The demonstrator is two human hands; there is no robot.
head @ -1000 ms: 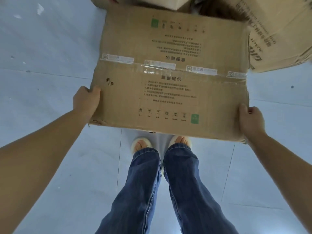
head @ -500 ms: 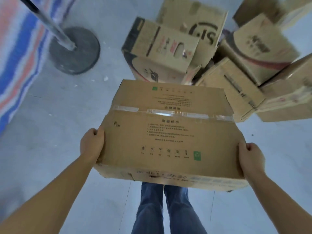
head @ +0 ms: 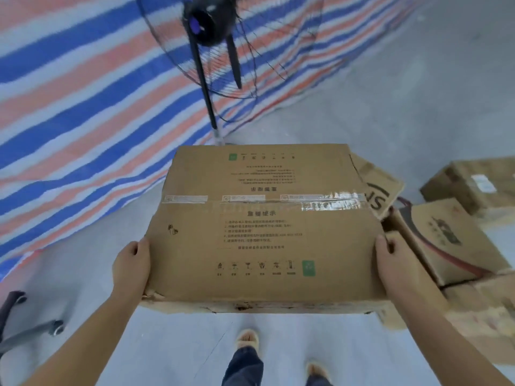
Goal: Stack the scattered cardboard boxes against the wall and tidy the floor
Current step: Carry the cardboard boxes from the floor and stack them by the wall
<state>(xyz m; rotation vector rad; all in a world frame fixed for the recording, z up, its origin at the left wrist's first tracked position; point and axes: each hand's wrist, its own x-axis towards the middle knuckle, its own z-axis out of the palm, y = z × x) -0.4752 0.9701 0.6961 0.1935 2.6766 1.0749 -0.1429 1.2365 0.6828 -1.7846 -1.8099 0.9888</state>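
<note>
You held the taped cardboard box (head: 264, 229) clear of the grey floor (head: 404, 107), in front of your waist. Your left hand (head: 131, 267) clasped its left edge, thumb on the top face, the other fingers out of sight round the side. Your right hand (head: 394, 261) gripped the right edge the same way, fingertips curled over the corner.

To carry it well, you needed both palms low on the side walls and the top face level, since the near bottom edge was torn and crumpled and could give way under a squeeze. I judged it best to steer wide of the pedestal fan (head: 211, 37) standing just beyond the box, and of the chair base (head: 30, 324) at your left. Which wall you were heading for could not be told.

The box was plain brown corrugated board, broad and shallow, with a glossy, wrinkled strip of clear tape along the centre seam, printed text and a small green mark. The scattered boxes (head: 446, 240) at your right were the same dull board, some dented, one with a bent flap. The striped tarpaulin (head: 83, 107) looked woven and slightly creased; the floor was smooth.
</note>
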